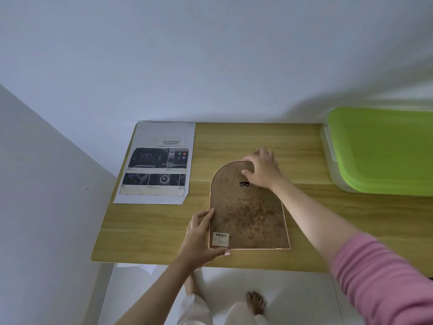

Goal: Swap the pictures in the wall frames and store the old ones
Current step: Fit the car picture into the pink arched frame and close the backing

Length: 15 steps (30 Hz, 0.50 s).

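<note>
Wooden table (pixel 234 141) carrying, beyond the right hand's grip, a green-lidded storage box (pixel 379 148) and, beyond the left hand's grip, a printed car-feature sheet (pixel 155 165). Between both hands lies the arched picture frame (pixel 248 212), face down, stained backing board up, its straight base near the table's near edge. Left hand (pixel 199 238) pinches the lower-left corner, thumb on top; right hand (pixel 262 170) rests with fingers spread over the arch beside the black hanger clip (pixel 244 184). The frame is judged stiff, light and, if glazed, fragile; hold it by opposite rims. Bare tabletop surrounds it; the near edge allows least margin.
</note>
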{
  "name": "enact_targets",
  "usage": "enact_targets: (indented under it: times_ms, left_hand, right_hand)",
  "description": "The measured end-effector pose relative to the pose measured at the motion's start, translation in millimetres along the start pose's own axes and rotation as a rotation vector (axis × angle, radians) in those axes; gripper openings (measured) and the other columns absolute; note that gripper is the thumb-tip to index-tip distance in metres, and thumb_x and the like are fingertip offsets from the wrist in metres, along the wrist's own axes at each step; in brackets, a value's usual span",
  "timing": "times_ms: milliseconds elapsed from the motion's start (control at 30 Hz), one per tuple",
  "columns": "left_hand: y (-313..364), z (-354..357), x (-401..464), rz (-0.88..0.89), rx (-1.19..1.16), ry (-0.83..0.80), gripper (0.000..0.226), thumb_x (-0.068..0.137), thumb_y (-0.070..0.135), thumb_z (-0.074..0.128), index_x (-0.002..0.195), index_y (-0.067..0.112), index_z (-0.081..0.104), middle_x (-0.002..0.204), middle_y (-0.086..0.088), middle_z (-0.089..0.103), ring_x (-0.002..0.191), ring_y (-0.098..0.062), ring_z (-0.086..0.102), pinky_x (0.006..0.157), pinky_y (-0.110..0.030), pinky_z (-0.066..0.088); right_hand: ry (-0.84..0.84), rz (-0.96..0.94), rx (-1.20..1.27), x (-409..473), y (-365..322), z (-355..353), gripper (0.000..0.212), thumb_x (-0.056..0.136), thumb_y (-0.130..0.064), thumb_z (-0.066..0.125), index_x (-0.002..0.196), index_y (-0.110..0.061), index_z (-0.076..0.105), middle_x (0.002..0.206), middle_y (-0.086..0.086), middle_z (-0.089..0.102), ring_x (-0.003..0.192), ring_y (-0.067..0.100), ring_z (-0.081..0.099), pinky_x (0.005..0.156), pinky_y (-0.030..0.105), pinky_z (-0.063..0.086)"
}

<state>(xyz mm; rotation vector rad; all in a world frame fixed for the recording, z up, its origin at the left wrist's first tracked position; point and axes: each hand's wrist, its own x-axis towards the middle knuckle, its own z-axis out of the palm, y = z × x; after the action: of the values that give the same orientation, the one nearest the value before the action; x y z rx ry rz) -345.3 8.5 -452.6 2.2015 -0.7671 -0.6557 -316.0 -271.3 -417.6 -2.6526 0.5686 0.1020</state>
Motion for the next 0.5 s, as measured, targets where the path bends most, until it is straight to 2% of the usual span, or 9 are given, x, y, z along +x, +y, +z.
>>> enact_targets:
  times_ms: [133,367,500]
  left_hand:
    - [-1.4,-0.1,0.7,-0.002,0.004,0.006,0.118,0.050,0.062,0.079,0.147,0.027,0.021,0.136,0.011,0.026,0.124,-0.011,0.030,0.108,-0.036,0.035]
    - [-0.2,-2.3,1.0,-0.022,-0.004,0.001,0.117,0.051,0.058,0.080,0.148,0.025,0.022,0.137,0.009,0.028,0.125,-0.013,0.033,0.107,-0.039,0.039]
    - [0.0,-2.5,1.0,-0.025,0.003,-0.002,0.118,0.051,0.058,0.080,0.148,0.025,0.022,0.137,0.009,0.028,0.126,-0.013,0.033,0.106,-0.039,0.040]
  right_hand:
    - [-0.104,-0.025,-0.106,16.4,-1.3,-5.3,0.048,0.079,-0.048,0.064,0.121,-0.028,0.054,0.125,0.009,0.038,0.121,0.029,0.030,0.094,0.044,0.037]
    - [-0.147,-0.043,0.013,15.8,-3.5,-6.8,0.041,0.082,-0.039,0.066,0.120,-0.025,0.058,0.121,0.009,0.042,0.123,0.029,0.034,0.097,0.046,0.040]
    - [-0.183,-0.013,0.029,17.0,-4.1,-5.9,0.050,0.077,-0.043,0.070,0.122,-0.024,0.057,0.123,0.009,0.040,0.126,0.032,0.030,0.101,0.050,0.037]
